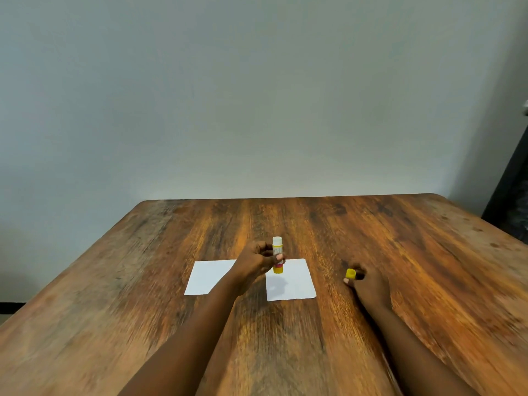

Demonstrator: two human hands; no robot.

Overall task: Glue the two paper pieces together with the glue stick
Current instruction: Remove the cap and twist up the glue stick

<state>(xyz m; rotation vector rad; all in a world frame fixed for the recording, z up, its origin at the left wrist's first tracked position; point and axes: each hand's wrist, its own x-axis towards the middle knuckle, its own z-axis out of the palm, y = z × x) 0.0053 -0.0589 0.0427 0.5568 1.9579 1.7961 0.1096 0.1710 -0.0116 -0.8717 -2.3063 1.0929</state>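
Two white paper pieces lie side by side on the wooden table (143,281): the left paper (207,277) and the right paper (294,284). My left hand (257,262) holds the yellow glue stick (278,255) upright above the gap between them, its white glue end uncovered and pointing up. To the right of the papers, my right hand (368,287) rests low by the table and pinches the small yellow cap (350,273). My left forearm covers the left paper's right edge.
The table runs back to a plain grey wall (257,95). A dark object (511,207) stands beyond the table's far right corner.
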